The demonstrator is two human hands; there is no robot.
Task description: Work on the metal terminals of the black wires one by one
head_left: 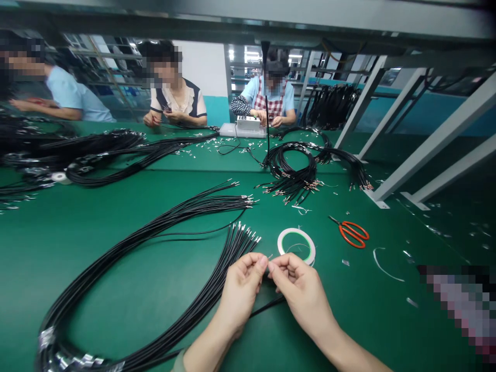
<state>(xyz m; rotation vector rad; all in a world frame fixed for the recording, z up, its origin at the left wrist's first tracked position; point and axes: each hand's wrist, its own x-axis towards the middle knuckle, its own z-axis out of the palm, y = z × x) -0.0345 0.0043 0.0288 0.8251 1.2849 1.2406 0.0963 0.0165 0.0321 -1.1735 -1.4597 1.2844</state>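
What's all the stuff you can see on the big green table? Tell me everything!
green work table: 1, green, under everything
black wire bundles: several, black with silver tips, across the table
tape roll: 1, white and green, beside the nearest wires
scissors: 1 pair, orange handles, right of the tape
white machine: 1, white, far side of the table
co-workers: 3, sitting across the table
left hand: 1, bare, fingers pinched, front
right hand: 1, bare, fingers pinched, front
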